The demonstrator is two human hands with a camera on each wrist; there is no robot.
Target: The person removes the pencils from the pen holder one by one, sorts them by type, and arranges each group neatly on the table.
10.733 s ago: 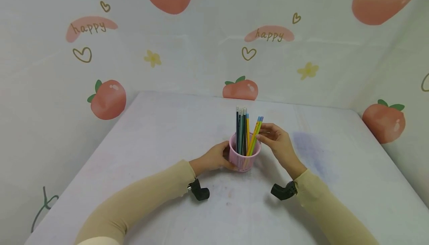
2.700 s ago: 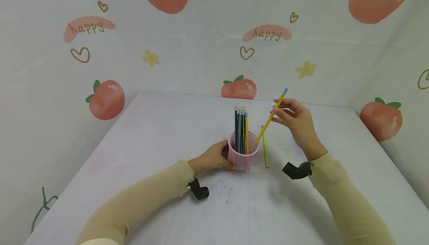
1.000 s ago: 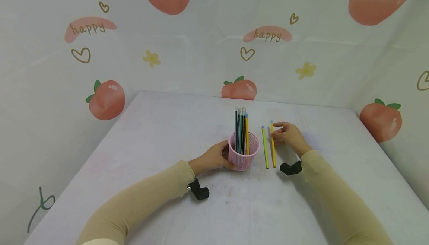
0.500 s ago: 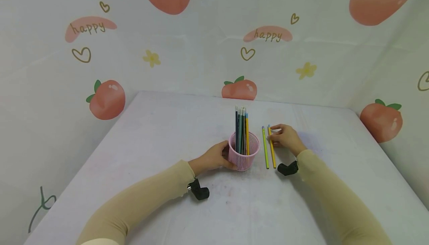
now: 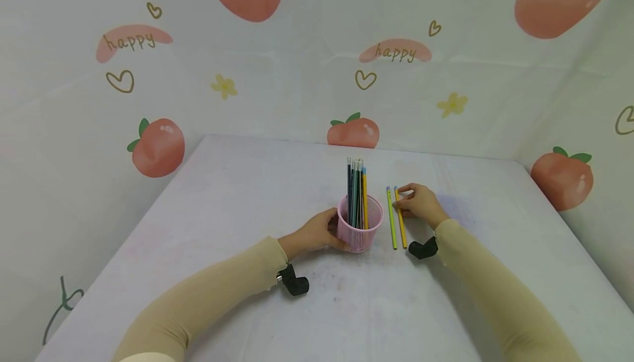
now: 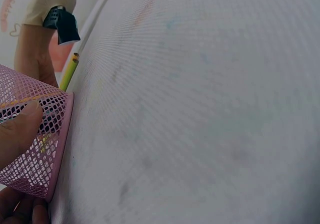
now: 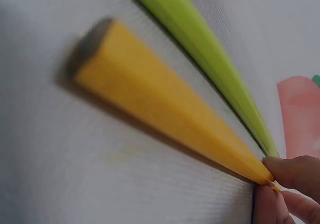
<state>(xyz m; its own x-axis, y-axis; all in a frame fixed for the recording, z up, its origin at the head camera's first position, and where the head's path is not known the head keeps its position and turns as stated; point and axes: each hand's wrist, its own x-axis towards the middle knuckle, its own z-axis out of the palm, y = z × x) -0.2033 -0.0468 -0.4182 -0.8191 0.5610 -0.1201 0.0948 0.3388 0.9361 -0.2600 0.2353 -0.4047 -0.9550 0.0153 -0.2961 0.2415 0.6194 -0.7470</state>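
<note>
My left hand (image 5: 313, 234) grips a pink mesh pencil cup (image 5: 360, 239) upright on the table, thumb (image 6: 20, 131) across its near side. Several dark pencils (image 5: 354, 194) and a yellow pencil with a blue end (image 5: 365, 197) stand in the cup. To the right of it, a lime-green pencil (image 5: 392, 221) lies on the table. Beside that lies another yellow pencil (image 5: 403, 232), pinched near its far end by my right hand (image 5: 421, 204). In the right wrist view this yellow pencil (image 7: 160, 94) runs beside the green pencil (image 7: 210, 49), a narrow gap between them.
The white table (image 5: 238, 197) meets a backdrop printed with peaches and hearts (image 5: 297, 76) at its far edge. Black wrist cameras (image 5: 295, 282) hang below both sleeves; the right wrist camera (image 5: 423, 248) is close to the yellow pencil's near end.
The green pencil and one yellow pencil have come out of the cup and been laid on the table. Lately my right hand has shifted the yellow one left, closer to the green.
</note>
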